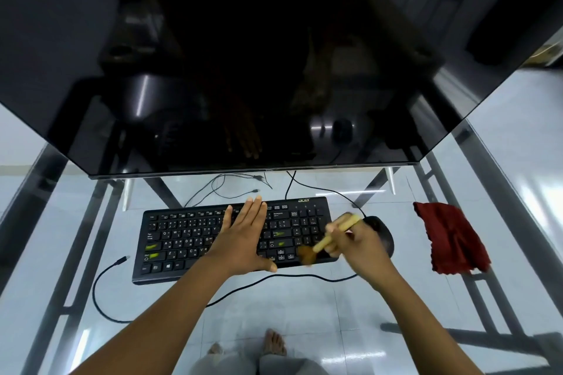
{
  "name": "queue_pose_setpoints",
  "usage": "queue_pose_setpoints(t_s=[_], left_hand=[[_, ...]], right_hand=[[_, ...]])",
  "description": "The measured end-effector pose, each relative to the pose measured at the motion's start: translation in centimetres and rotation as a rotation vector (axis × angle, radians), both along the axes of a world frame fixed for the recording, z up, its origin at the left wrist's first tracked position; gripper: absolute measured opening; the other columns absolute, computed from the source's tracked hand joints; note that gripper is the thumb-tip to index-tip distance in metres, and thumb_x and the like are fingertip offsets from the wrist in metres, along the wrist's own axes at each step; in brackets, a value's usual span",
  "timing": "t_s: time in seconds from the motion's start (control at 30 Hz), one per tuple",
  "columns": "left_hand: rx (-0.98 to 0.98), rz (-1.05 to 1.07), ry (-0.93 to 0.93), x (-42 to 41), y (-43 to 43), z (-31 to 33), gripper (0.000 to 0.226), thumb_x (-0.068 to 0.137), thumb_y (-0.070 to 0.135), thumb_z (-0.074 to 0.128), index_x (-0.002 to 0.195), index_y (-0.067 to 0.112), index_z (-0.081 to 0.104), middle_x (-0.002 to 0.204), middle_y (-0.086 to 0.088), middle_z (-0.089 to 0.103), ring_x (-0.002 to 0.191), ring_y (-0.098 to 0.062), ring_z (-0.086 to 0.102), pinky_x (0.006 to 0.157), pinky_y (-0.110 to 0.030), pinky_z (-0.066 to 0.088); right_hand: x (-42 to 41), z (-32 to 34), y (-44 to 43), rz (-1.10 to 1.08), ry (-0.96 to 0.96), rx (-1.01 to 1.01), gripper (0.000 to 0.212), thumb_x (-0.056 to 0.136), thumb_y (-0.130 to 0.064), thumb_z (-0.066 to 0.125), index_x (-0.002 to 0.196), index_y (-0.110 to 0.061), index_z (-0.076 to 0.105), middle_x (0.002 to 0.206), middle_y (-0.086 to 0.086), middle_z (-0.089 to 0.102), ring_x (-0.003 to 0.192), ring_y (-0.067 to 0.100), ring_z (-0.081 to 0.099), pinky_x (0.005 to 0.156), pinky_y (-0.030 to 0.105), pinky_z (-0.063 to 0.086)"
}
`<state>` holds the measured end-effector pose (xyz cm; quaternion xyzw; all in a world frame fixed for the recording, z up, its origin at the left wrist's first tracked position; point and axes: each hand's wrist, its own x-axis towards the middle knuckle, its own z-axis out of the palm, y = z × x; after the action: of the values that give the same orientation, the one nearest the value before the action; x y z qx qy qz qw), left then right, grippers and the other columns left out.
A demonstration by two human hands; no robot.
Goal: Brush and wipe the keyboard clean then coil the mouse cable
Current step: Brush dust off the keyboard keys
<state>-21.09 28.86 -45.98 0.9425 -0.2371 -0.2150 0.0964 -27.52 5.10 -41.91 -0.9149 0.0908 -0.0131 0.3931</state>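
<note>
A black keyboard with a few yellow-green marked keys lies on the glass desk. My left hand rests flat on its middle keys, fingers straight. My right hand grips a wooden-handled brush whose brown bristles touch the keyboard's lower right corner. The black mouse sits just right of the keyboard, partly hidden behind my right hand. Its cable runs back toward the monitor. A red cloth lies crumpled at the right.
A large dark monitor overhangs the back of the desk. The keyboard's loose cable loops across the glass desk at front left, ending in a USB plug. Thin cables lie behind the keyboard. Metal frame bars show beneath the glass.
</note>
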Motion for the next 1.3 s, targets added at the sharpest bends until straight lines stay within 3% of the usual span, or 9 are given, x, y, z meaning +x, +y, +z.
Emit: queue_pose_setpoints(t_s=[0.13, 0.27, 0.4, 0.53, 0.87, 0.97, 1.1, 1.23, 1.3], left_hand=[[0.005, 0.000, 0.003, 0.0, -0.1, -0.1, 0.133, 0.067, 0.074, 0.066, 0.151, 0.016, -0.019, 0.156, 0.002, -0.031, 0.141, -0.014, -0.032, 0.115, -0.047, -0.019], [0.013, -0.001, -0.013, 0.0, 0.0, 0.0, 0.132, 0.067, 0.075, 0.065, 0.151, 0.017, -0.019, 0.157, 0.001, -0.030, 0.141, -0.015, -0.032, 0.116, -0.047, -0.017], [0.037, 0.037, -0.022, -0.4, -0.2, 0.2, 0.133, 0.067, 0.075, 0.064, 0.151, 0.015, -0.020, 0.155, -0.006, -0.033, 0.140, -0.021, -0.034, 0.117, -0.049, -0.014], [0.038, 0.058, -0.016, -0.6, 0.0, 0.0, 0.134, 0.067, 0.077, 0.063, 0.150, 0.014, -0.020, 0.156, -0.006, -0.032, 0.141, -0.021, -0.033, 0.117, -0.049, -0.014], [0.028, 0.072, -0.031, -0.6, 0.1, 0.0, 0.135, 0.064, 0.077, 0.065, 0.152, 0.015, -0.017, 0.157, -0.004, -0.029, 0.143, -0.019, -0.030, 0.119, -0.048, -0.011], [0.047, 0.069, -0.021, -0.5, 0.0, 0.2, 0.135, 0.065, 0.075, 0.066, 0.151, 0.015, -0.018, 0.157, -0.004, -0.029, 0.143, -0.020, -0.030, 0.119, -0.048, -0.011], [0.044, 0.076, -0.026, -0.5, -0.1, -0.1, 0.135, 0.065, 0.077, 0.065, 0.151, 0.016, -0.019, 0.157, -0.003, -0.029, 0.143, -0.019, -0.030, 0.119, -0.048, -0.011], [0.004, 0.079, -0.049, -0.5, 0.4, -0.6, 0.134, 0.063, 0.079, 0.063, 0.152, 0.018, -0.017, 0.158, 0.000, -0.028, 0.143, -0.016, -0.029, 0.118, -0.044, -0.014], [-0.012, 0.080, -0.053, -0.6, 0.4, -0.6, 0.134, 0.063, 0.080, 0.063, 0.152, 0.019, -0.016, 0.158, 0.001, -0.028, 0.143, -0.014, -0.030, 0.118, -0.043, -0.015]], right_hand=[[-0.6, -0.4, -0.2, -0.272, -0.113, 0.071, 0.010, 0.095, -0.016, 0.060, 0.087, -0.014, 0.064, 0.082, -0.003, 0.068, 0.075, 0.005, 0.063, 0.067, 0.012, 0.047], [-0.9, -0.2, 1.0, -0.119, 0.098, 0.252, 0.014, 0.097, -0.017, 0.059, 0.085, -0.010, 0.059, 0.068, 0.002, 0.073, 0.066, 0.009, 0.067, 0.065, 0.023, 0.054], [-0.3, 0.1, 0.2, -0.272, -0.089, 0.154, 0.014, 0.095, -0.015, 0.060, 0.081, -0.016, 0.059, 0.077, 0.000, 0.068, 0.069, 0.002, 0.063, 0.066, 0.005, 0.044], [-0.9, 0.0, 1.6, 0.009, -0.025, 0.166, 0.009, 0.095, -0.018, 0.062, 0.086, -0.015, 0.063, 0.079, 0.000, 0.072, 0.073, 0.013, 0.068, 0.069, 0.028, 0.056], [-1.3, -1.2, 3.6, -0.108, -0.205, 0.093, 0.010, 0.094, -0.020, 0.062, 0.085, -0.018, 0.062, 0.084, -0.004, 0.066, 0.077, 0.007, 0.063, 0.069, 0.028, 0.053], [-0.7, -0.5, 2.7, -0.038, -0.004, 0.198, 0.013, 0.095, -0.022, 0.061, 0.082, -0.017, 0.060, 0.071, -0.005, 0.072, 0.069, 0.008, 0.067, 0.070, 0.031, 0.056], [0.6, -0.1, 0.1, -0.270, -0.067, 0.052, 0.018, 0.096, -0.023, 0.059, 0.081, -0.014, 0.059, 0.075, 0.000, 0.068, 0.068, 0.009, 0.064, 0.062, 0.018, 0.048], [1.2, 0.2, -0.4, -0.163, 0.093, 0.035, 0.022, 0.096, -0.026, 0.058, 0.083, -0.008, 0.059, 0.069, -0.001, 0.061, 0.063, 0.011, 0.060, 0.056, 0.018, 0.044], [1.7, 0.5, -0.5, -0.279, -0.062, -0.017, 0.020, 0.097, -0.023, 0.057, 0.083, -0.008, 0.058, 0.075, -0.007, 0.056, 0.067, 0.006, 0.057, 0.059, 0.009, 0.040]])
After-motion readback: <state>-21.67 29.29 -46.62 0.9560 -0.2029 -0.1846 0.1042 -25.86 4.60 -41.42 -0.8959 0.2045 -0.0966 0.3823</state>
